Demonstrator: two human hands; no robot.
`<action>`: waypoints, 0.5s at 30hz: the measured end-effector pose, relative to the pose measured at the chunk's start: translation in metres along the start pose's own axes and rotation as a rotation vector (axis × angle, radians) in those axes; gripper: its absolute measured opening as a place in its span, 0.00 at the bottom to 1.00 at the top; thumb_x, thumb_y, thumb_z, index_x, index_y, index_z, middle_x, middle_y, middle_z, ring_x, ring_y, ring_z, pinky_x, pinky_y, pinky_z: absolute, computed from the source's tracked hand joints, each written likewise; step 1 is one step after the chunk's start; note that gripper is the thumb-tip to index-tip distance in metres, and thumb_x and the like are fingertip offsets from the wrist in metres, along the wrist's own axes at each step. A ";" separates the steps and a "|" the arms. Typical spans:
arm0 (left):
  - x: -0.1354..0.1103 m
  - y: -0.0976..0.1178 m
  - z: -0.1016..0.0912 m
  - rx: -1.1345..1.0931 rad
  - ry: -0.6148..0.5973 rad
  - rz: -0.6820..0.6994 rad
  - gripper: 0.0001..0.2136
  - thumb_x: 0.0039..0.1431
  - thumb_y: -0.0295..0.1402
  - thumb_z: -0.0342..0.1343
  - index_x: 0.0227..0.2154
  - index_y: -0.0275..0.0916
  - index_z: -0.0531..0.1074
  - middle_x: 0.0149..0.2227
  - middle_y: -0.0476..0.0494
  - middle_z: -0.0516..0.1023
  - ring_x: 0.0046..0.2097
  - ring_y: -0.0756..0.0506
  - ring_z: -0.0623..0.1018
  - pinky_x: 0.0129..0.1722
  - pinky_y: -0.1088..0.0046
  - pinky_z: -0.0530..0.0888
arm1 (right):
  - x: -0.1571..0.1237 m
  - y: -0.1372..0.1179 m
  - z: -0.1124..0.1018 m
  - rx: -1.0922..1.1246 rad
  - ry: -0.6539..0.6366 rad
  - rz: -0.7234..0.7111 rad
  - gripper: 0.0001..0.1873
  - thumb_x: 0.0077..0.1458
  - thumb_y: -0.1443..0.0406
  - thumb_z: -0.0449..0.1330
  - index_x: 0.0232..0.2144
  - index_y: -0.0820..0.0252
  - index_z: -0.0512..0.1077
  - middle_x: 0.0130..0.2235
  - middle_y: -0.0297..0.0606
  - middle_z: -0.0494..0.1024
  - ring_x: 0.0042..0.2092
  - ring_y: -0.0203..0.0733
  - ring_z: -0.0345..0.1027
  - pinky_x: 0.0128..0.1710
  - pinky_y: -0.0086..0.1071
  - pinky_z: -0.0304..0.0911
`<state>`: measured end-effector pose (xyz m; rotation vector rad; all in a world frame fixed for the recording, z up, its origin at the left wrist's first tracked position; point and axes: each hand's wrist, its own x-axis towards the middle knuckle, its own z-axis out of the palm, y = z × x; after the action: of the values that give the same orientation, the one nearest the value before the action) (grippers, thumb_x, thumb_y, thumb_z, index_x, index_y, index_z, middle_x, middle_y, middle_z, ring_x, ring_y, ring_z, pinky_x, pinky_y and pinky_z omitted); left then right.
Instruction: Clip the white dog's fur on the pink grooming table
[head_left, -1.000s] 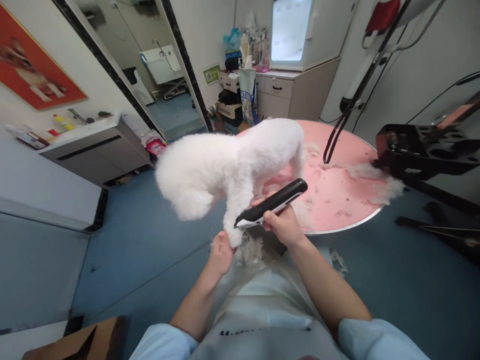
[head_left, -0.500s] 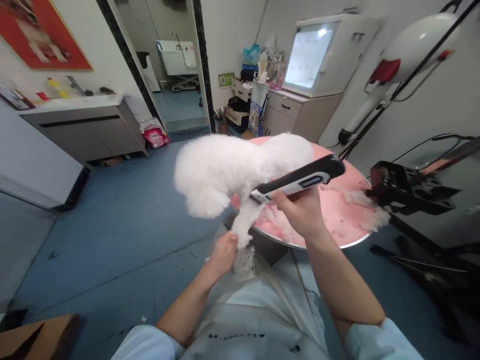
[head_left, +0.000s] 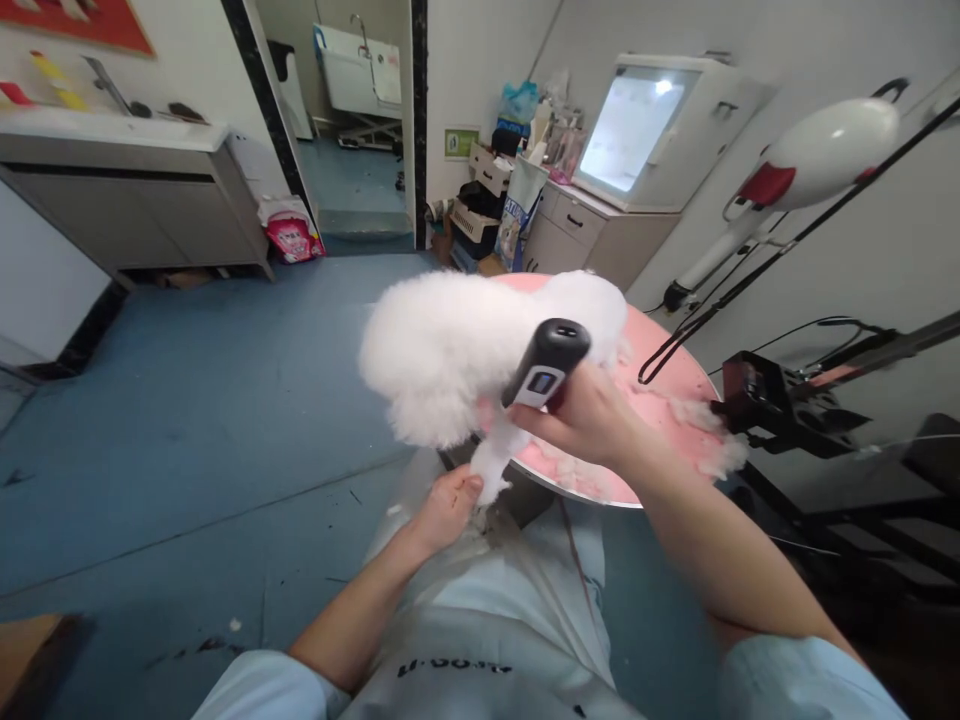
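the left hand (head_left: 444, 508) pinches the white dog (head_left: 465, 350)'s front paw (head_left: 491, 470) low, while the right hand (head_left: 592, 415), wrapped round the clipper (head_left: 546, 366), angles it down along that leg.

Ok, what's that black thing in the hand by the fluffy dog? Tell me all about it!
It is a hair clipper, a long stick that looks like plastic, black with a pale panel holding a small screen near its rounded back end. The right hand grips its middle. It tilts down and away, back end toward the camera, and its front is buried in the white dog's fluff by the front leg, hiding the blade.
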<state>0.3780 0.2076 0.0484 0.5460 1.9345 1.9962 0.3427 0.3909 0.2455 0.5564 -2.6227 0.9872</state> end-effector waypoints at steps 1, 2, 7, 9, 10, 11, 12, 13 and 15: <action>0.000 0.000 0.000 -0.006 -0.013 0.000 0.33 0.59 0.65 0.42 0.26 0.35 0.69 0.24 0.45 0.66 0.28 0.49 0.63 0.29 0.72 0.61 | -0.001 -0.001 0.002 -0.014 -0.009 0.007 0.16 0.46 0.56 0.72 0.30 0.55 0.70 0.24 0.31 0.69 0.26 0.38 0.63 0.28 0.34 0.62; 0.000 -0.001 0.000 -0.011 -0.024 -0.002 0.33 0.60 0.64 0.42 0.27 0.34 0.69 0.25 0.46 0.66 0.29 0.49 0.62 0.29 0.72 0.60 | -0.002 -0.001 0.004 -0.030 0.007 -0.011 0.16 0.47 0.56 0.71 0.30 0.55 0.69 0.24 0.30 0.69 0.26 0.38 0.63 0.28 0.34 0.62; -0.002 0.002 -0.003 -0.048 -0.103 0.002 0.32 0.61 0.62 0.43 0.30 0.34 0.71 0.27 0.45 0.68 0.31 0.48 0.64 0.32 0.72 0.62 | -0.008 0.006 0.005 -0.111 0.165 -0.095 0.18 0.45 0.55 0.71 0.33 0.55 0.70 0.28 0.34 0.73 0.30 0.43 0.68 0.33 0.38 0.65; -0.002 0.004 -0.004 -0.076 -0.136 0.012 0.30 0.63 0.60 0.44 0.33 0.33 0.72 0.30 0.45 0.70 0.33 0.48 0.65 0.34 0.72 0.64 | -0.011 0.011 0.010 -0.132 0.145 0.004 0.20 0.45 0.55 0.72 0.35 0.55 0.68 0.25 0.31 0.70 0.26 0.39 0.64 0.28 0.36 0.62; -0.002 0.005 -0.004 -0.084 -0.145 0.016 0.29 0.64 0.59 0.44 0.35 0.33 0.72 0.30 0.45 0.71 0.33 0.48 0.66 0.34 0.72 0.65 | -0.013 0.014 0.014 -0.132 0.150 0.061 0.21 0.45 0.56 0.71 0.36 0.55 0.67 0.25 0.29 0.69 0.25 0.38 0.62 0.26 0.35 0.60; -0.002 0.006 -0.005 -0.085 -0.150 0.019 0.28 0.65 0.57 0.44 0.35 0.34 0.72 0.29 0.45 0.71 0.33 0.48 0.66 0.34 0.73 0.65 | -0.015 0.016 0.018 -0.123 0.172 0.111 0.21 0.45 0.56 0.71 0.37 0.54 0.66 0.24 0.28 0.69 0.24 0.37 0.61 0.25 0.34 0.58; -0.002 0.007 -0.006 -0.078 -0.158 0.018 0.27 0.65 0.56 0.45 0.35 0.34 0.72 0.28 0.46 0.69 0.32 0.49 0.66 0.32 0.74 0.64 | -0.018 0.017 0.023 -0.104 0.205 0.151 0.22 0.45 0.57 0.71 0.37 0.54 0.65 0.25 0.27 0.69 0.24 0.37 0.61 0.24 0.33 0.57; -0.003 0.008 -0.007 -0.071 -0.171 0.012 0.25 0.65 0.55 0.45 0.34 0.34 0.71 0.27 0.48 0.68 0.31 0.49 0.65 0.31 0.74 0.64 | -0.021 0.018 0.027 -0.077 0.242 0.183 0.22 0.44 0.57 0.72 0.37 0.53 0.64 0.25 0.27 0.69 0.24 0.36 0.61 0.23 0.32 0.56; -0.003 0.010 -0.009 -0.078 -0.216 -0.014 0.23 0.65 0.53 0.47 0.34 0.35 0.70 0.25 0.50 0.66 0.28 0.50 0.64 0.29 0.76 0.63 | -0.027 0.018 0.035 -0.013 0.297 0.234 0.22 0.44 0.58 0.72 0.36 0.53 0.64 0.25 0.26 0.69 0.24 0.36 0.60 0.22 0.31 0.55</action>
<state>0.3767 0.1984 0.0582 0.6943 1.7211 1.9079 0.3543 0.3866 0.1993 0.0878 -2.4591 1.0288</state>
